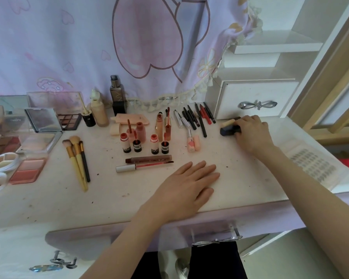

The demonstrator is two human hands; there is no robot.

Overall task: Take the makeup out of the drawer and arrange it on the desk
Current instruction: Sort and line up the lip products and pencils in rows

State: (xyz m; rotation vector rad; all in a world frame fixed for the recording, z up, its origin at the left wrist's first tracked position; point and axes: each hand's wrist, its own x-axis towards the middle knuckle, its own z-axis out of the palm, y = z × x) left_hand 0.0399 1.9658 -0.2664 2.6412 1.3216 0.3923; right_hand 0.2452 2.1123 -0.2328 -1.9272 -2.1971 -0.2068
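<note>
Makeup lies in rows on the pale desk (pixel 230 188). My right hand (pixel 252 133) grips a dark stick with a beige tip (pixel 229 127) at the back right, beside the small white drawer (pixel 256 99), which is closed. My left hand (pixel 187 184) rests flat on the desk, fingers straight, just right of two long lip gloss tubes (pixel 147 163). Small lip tint bottles (pixel 145 143), pencils and liners (pixel 197 117), brushes (pixel 79 158), foundation bottles (pixel 101 111) and palettes (pixel 34 148) spread leftward.
A patterned lilac cloth (pixel 109 47) hangs behind the desk. White shelves (pixel 276 47) rise at the back right. The desk's front drawer with a bow handle (pixel 218 240) sits below the edge. A sheet of false lashes (pixel 310 166) lies at the right.
</note>
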